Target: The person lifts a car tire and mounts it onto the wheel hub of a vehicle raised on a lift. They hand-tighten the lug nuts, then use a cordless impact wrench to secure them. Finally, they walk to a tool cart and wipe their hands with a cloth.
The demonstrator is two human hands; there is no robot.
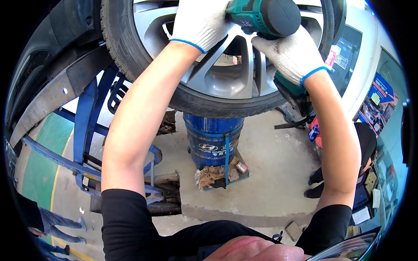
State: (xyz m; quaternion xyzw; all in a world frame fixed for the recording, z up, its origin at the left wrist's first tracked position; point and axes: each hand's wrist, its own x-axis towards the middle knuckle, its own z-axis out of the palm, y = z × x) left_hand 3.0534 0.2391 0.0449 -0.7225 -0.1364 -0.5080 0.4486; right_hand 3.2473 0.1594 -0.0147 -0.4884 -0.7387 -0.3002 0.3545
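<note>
An alloy wheel with its tyre (230, 80) fills the top of the head view, raised off the floor. My right hand (289, 52), in a white knitted glove with blue trim, is wrapped round the handle of a green-and-black power wrench (261, 17), whose battery end shows below my wrist. The tool's front points left into the wheel's middle. My left hand (198, 24), gloved alike, is beside the tool's front, over the spokes; its fingers run out of the top edge, so I cannot make out whether it grips anything.
A blue drum (209, 141) stands below the wheel on a wheeled base with rags. Blue lift arms (85, 113) and dark car bodywork (52, 30) are at left. People in dark clothes (61, 224) are at lower left and on the right, beside posters and cluttered items (370, 182).
</note>
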